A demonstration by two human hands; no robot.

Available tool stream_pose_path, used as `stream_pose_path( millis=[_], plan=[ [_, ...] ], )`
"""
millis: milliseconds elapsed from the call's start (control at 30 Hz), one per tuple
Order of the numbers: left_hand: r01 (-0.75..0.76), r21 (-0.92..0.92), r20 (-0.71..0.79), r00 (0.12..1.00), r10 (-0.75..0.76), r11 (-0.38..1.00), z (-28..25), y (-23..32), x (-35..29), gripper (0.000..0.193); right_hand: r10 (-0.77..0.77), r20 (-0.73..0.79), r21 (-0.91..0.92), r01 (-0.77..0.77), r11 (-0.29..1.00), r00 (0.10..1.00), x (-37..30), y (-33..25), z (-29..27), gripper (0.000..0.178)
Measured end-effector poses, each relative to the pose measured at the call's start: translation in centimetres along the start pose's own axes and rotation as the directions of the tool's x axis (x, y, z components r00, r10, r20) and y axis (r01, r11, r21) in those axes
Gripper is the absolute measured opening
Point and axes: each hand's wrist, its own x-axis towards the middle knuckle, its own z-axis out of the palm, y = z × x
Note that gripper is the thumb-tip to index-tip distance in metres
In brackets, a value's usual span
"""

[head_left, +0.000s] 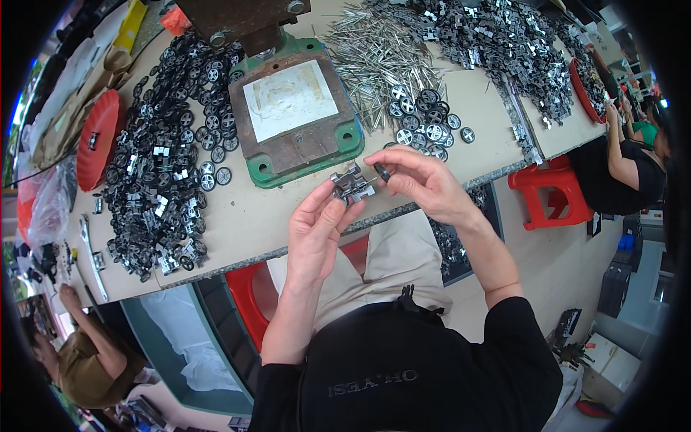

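Observation:
Between the thumb and fingers of my left hand (317, 234) is a small silver and black toy car chassis (351, 184), held just off the table's front edge. A black wheel seems to sit at its lower left end, partly covered by my thumb. My right hand (428, 186) pinches a small black toy wheel (381, 171) edge-on, close to the chassis; a gap shows between the two. In front of my hands stands a green hand press (270, 171) with a white plate (290, 99) on its rusty bed.
Loose wheels (433, 132) and thin metal axles (381, 61) lie right of the press. Chassis parts (497, 36) heap at the far right. Wheels and assembled pieces (155, 209) pile at left beside a red tray (97, 140). A red stool (551, 194) and other people are at the sides.

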Motion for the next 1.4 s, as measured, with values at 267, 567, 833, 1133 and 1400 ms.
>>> stream_pose_path(
  millis=[267, 567, 833, 1133, 1400],
  plan=[
    [-0.046, 0.077, 0.008, 0.999, 0.045, 0.996, 0.3, -0.1, -0.3, 0.030, 0.026, 0.007, 0.062, -0.027, 0.998, 1.000, -0.4, 0.4, 0.2, 0.031],
    [-0.118, 0.192, -0.033, 0.991, 0.126, 0.974, 0.7, -0.1, -0.6, 0.035, -0.012, -0.019, 0.014, 0.012, 1.000, 1.000, -0.5, 0.3, 0.4, 0.031],
    [-0.232, 0.427, -0.007, 0.966, 0.260, 0.874, 0.3, -1.0, -0.6, 0.039, 0.238, -0.162, 0.188, -0.206, 0.960, 0.958, -0.6, 1.0, 1.2, 0.025],
    [0.015, 0.123, 0.020, 1.000, -0.018, 0.992, 0.8, 0.7, -0.1, 0.038, -0.048, -0.057, -0.261, 0.032, 0.965, 0.997, 0.2, 0.7, 1.2, 0.013],
    [-0.265, 0.780, 0.057, 0.932, 0.357, 0.567, 1.5, 7.1, 5.3, 0.022, -0.086, 0.131, -0.624, 0.150, 0.767, 0.988, 5.4, -6.6, -0.4, 0.030]
  ],
)
